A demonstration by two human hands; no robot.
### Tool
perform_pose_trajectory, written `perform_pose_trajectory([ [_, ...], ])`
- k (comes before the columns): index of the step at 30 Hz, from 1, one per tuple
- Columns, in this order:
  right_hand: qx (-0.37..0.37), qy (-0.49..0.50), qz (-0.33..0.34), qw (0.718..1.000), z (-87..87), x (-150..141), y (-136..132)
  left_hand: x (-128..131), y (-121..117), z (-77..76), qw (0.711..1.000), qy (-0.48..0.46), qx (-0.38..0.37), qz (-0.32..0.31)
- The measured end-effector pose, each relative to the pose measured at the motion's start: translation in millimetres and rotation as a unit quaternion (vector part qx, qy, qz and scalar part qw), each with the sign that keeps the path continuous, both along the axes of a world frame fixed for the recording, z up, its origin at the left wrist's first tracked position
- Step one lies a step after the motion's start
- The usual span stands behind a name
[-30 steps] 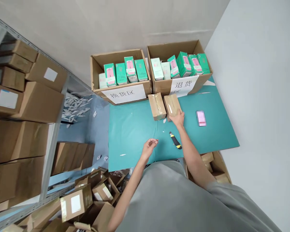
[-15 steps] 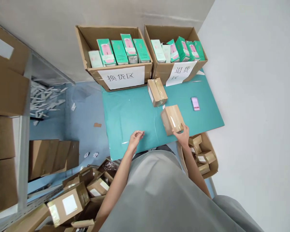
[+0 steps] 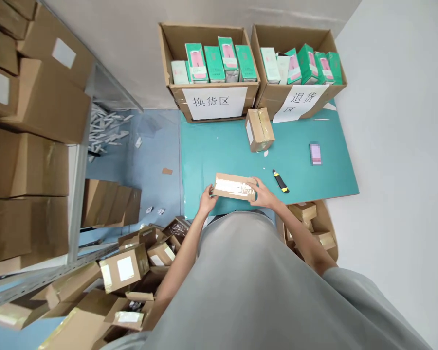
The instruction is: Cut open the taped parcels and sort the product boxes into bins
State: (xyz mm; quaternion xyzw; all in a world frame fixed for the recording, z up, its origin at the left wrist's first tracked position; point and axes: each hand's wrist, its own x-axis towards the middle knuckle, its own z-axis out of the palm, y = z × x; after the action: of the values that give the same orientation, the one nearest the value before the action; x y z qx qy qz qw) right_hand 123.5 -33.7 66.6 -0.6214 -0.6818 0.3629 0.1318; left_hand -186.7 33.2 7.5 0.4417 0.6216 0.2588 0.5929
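A small taped cardboard parcel [image 3: 234,186] lies at the near edge of the teal table mat [image 3: 219,150], held at both ends. My left hand [image 3: 207,199] grips its left end and my right hand [image 3: 263,194] grips its right end, fingers curled over the top. A second taped parcel [image 3: 259,129] stands farther back on the mat. A black and yellow utility knife [image 3: 280,181] lies just right of my right hand.
Two open cartons [image 3: 211,73] [image 3: 299,61] of green product boxes with paper labels stand at the back. A pink phone [image 3: 315,153] lies on the right. Shelving with brown boxes [image 3: 32,116] is on the left; opened cartons [image 3: 127,270] litter the floor, and a bin of small boxes [image 3: 310,223] sits right.
My right hand pulled the parcel from beside the back cartons to the near edge. My left hand came over and took its left end. The knife is uncovered again.
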Motion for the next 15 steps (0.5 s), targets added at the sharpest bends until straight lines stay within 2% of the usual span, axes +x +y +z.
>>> perform_pose_trajectory([
  [3, -0.005, -0.006, -0.002, 1.000, -9.5, 13, 4, 5, -14, 0.5, 1.000, -0.014, 0.000, 0.002],
  [7, -0.010, 0.012, -0.056, 0.998, -31.0, 28, -5, 10, -20, -2.4, 1.000, -0.006, -0.008, 0.019],
  [12, -0.107, 0.034, -0.120, 0.986, -61.8, 44, -27, 7, -18, -17.4, 0.995, 0.067, -0.059, 0.037],
  [15, -0.150, 0.087, -0.146, 0.974, -74.7, 47, -36, 10, -21, -27.4, 0.995, 0.060, -0.078, 0.027],
])
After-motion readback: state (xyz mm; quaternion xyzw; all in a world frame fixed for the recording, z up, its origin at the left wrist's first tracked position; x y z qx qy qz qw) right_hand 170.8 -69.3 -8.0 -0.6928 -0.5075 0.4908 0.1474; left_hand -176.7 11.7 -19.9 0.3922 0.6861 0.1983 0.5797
